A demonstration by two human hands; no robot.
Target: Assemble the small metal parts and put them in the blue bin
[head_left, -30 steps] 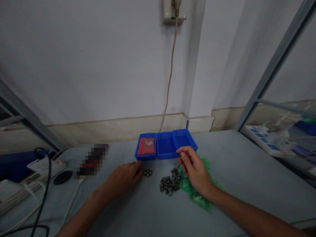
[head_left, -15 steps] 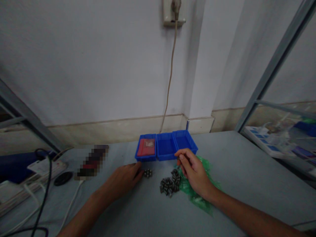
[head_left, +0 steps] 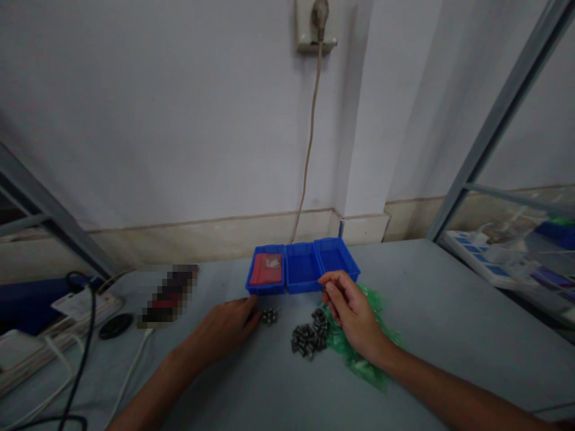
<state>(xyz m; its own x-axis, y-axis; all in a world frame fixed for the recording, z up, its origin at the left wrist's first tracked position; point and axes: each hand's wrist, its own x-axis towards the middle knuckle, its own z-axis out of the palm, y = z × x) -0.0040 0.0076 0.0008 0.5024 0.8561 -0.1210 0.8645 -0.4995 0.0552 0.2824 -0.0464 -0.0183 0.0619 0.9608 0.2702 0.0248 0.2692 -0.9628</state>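
Head view: at lower centre, the left hand [head_left: 229,323] lay palm down on the table [head_left: 251,389], half open, thumb apart from forefinger, just beside a small cluster [head_left: 269,316] of metal parts. Right of centre, the right hand [head_left: 353,308] pinched a small dark part [head_left: 324,288] between thumb and forefinger, above a green bag [head_left: 368,368]. A larger pile [head_left: 308,341] sat between the hands, beside the bag. Behind stood three blue trays [head_left: 303,266], the leftmost holding a red packet [head_left: 265,274].
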